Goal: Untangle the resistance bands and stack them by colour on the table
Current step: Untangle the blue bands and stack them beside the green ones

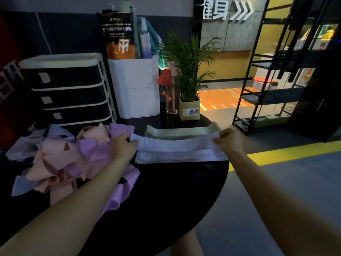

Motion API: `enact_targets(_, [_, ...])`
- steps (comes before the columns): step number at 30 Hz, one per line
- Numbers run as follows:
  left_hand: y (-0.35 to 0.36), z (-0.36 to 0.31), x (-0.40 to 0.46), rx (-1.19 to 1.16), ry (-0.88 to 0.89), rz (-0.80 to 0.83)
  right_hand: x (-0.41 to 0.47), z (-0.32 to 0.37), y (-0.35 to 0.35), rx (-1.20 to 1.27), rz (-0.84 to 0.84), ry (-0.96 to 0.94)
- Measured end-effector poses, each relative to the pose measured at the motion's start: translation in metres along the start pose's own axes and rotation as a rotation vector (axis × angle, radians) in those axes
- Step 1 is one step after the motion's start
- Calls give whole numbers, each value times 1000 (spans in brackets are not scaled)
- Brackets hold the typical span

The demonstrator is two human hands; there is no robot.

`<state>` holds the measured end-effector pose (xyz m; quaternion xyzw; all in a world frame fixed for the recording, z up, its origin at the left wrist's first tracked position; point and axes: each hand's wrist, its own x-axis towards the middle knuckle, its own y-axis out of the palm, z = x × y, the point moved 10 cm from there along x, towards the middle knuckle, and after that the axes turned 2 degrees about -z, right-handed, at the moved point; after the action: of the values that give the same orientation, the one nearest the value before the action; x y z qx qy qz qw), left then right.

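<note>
A pale blue band [175, 144] is stretched flat between my two hands just above a stack of pale blue bands [177, 157] on the black round table [166, 191]. My left hand [123, 146] pinches its left end and my right hand [229, 140] pinches its right end. Behind it lies a flat stack of pale green bands [180, 132]. To the left sits a tangled heap of pink, purple and pale blue bands [60, 156], which my left forearm crosses.
At the back of the table stand a black-and-white drawer unit [68, 89], a white box [136, 87] with bottles and a bag, a clear bottle [171, 97] and a potted plant [190, 106]. A black metal rack [267, 80] stands on the floor to the right.
</note>
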<state>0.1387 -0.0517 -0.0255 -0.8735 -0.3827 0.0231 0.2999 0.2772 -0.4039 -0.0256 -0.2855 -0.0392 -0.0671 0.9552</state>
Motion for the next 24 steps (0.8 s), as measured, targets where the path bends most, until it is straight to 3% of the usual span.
enact_targets(4, [15,1,-4,82,58,21,-3,-6,-2,-147,-39,-74])
enact_targets(17, [32,17,-3,114,68,65,-5,-31,6,-207,-83,-91])
enact_targets(21, [31,0,-2,252,234,76,-12,-9,12,-377,-86,-240])
enact_targets(24, [43,-33,-8,304,446,210,-24,27,43,-356,131,-485])
